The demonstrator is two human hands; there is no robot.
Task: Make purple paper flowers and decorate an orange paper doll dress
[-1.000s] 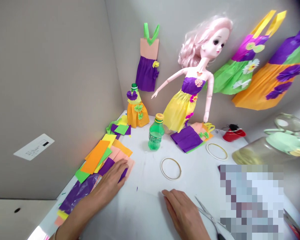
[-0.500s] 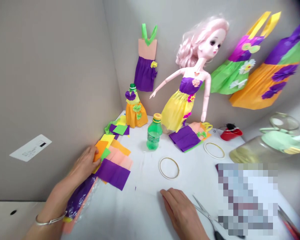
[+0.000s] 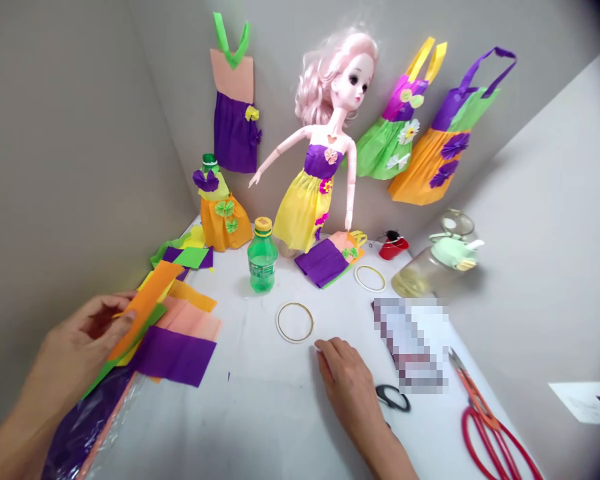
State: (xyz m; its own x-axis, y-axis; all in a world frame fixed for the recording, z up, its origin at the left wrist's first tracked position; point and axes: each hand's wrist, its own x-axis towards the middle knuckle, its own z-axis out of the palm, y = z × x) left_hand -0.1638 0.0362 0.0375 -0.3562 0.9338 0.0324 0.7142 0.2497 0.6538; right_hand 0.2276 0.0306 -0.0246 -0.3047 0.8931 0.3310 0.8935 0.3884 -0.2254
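Between the thumb and fingers of my left hand [image 3: 80, 350] is an orange crepe paper strip [image 3: 153, 292], tilted up above other sheets. Green paper [image 3: 143, 330] and yellow paper show right beneath it; whether they are gripped too is unclear. Beside them lie a peach sheet [image 3: 193, 318] and a purple sheet [image 3: 183, 355] on the white table. My right hand [image 3: 347, 377] rests palm down, fingers extended and holding nothing visible. Black-handled scissors [image 3: 394, 398] lie at its right, their blades hidden behind the hand. A gold-and-white ring [image 3: 295, 323] lies just beyond its fingertips.
A doll [image 3: 325, 157] in a purple and yellow dress stands at the back. Near it are a green bottle [image 3: 263, 263] and a bottle dressed in orange [image 3: 225, 217]. Paper dresses hang on the wall. Red-handled shears [image 3: 490, 417] and a tipped clear jug [image 3: 423, 270] are at right.
My left hand has lifted the orange strip from the stack at the left. The view has turned to the right. My right hand now covers the scissors' blades.
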